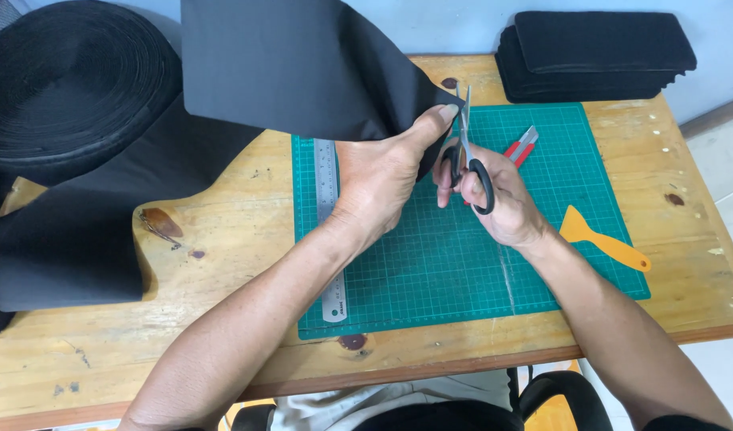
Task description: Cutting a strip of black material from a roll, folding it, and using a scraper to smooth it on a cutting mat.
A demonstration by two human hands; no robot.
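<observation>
- Black fabric strip point(302, 68), upper centre, is pinched at its edge by left hand point(378, 179).
- Scissors point(468, 156) are gripped by right hand point(494, 199), blades at edge.
- Cut barely begun; cut pieces stack point(598, 56) seen upper right.

Matt black fabric point(302, 64) — steel-bladed scissors point(467, 152), wood table point(223, 239).

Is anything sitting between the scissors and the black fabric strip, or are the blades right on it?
Nothing visible stands between them. The right hand holds the scissors with the blades at the edge of the black fabric strip, which the left hand pinches just beside them. The red utility knife lies behind, on the green cutting mat.
</observation>
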